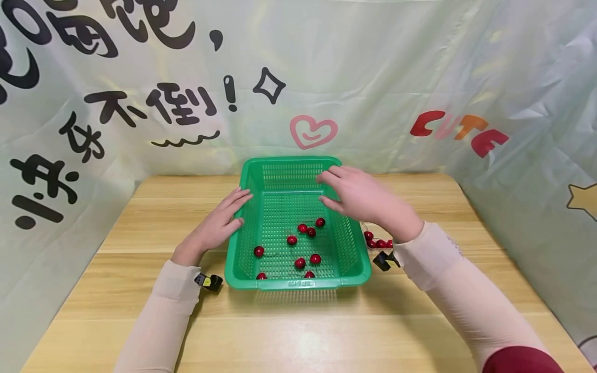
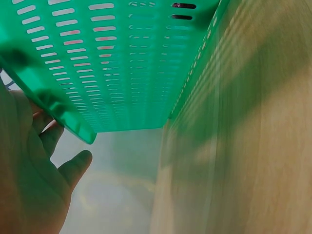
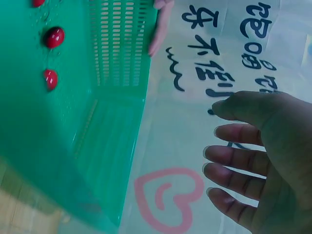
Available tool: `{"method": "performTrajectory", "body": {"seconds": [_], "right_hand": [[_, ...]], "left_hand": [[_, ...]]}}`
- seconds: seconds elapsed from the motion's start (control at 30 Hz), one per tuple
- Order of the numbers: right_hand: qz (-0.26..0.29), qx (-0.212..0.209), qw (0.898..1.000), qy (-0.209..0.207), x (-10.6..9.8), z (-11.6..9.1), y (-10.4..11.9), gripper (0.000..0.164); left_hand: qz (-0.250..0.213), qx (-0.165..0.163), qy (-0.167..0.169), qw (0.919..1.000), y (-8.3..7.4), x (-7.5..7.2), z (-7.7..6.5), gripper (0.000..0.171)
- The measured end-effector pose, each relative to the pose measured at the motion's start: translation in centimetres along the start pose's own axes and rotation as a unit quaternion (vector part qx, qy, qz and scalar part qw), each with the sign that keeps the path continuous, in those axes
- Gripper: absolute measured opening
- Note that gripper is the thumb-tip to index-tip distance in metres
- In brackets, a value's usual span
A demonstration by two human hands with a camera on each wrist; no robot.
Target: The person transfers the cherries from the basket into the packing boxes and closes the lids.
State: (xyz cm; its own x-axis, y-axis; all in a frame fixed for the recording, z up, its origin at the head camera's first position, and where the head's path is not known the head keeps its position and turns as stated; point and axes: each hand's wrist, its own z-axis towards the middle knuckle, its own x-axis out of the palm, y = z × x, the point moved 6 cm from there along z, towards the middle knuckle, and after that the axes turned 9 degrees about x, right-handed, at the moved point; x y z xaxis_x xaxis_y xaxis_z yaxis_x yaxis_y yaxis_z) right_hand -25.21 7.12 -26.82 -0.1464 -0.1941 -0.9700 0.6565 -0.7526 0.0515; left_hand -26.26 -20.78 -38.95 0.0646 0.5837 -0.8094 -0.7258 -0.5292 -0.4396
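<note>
A green perforated plastic basket (image 1: pixel 298 283) stands on the table, with several red cherries (image 1: pixel 292 240) scattered over its floor. My left hand (image 1: pixel 216 223) rests its straight fingers on the basket's left rim; in the left wrist view the thumb (image 2: pixel 75 168) stays apart from the rim. Over the basket's right side hovers my right hand (image 1: pixel 356 194), its fingers loosely bent. The right wrist view shows that hand (image 3: pixel 273 156) holding nothing, with space between thumb and fingers. Cherries (image 3: pixel 54 37) in the basket appear at that view's left.
More cherries (image 1: pixel 381 243) with thin stems lie on the wooden table (image 1: pixel 308 336) just right of the basket, partly behind the right wrist. A light fabric backdrop (image 1: pixel 373 77) with printed lettering and a pink heart rises behind the table and along its sides.
</note>
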Motion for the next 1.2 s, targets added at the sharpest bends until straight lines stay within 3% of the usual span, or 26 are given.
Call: {"method": "performTrajectory", "body": {"seconds": [0.63,1.2], "right_hand": [[0.045,-0.039,0.998,0.016,2.5,4.1,4.6,0.038],[0.081,-0.037,0.992,0.093,7.2,6.1,7.0,0.043]], "left_hand": [[0.008,-0.003,0.005,1.0000,0.1,0.1,0.0,0.058],[0.003,0.004,0.006,1.0000,0.2,0.2,0.0,0.056]]}}
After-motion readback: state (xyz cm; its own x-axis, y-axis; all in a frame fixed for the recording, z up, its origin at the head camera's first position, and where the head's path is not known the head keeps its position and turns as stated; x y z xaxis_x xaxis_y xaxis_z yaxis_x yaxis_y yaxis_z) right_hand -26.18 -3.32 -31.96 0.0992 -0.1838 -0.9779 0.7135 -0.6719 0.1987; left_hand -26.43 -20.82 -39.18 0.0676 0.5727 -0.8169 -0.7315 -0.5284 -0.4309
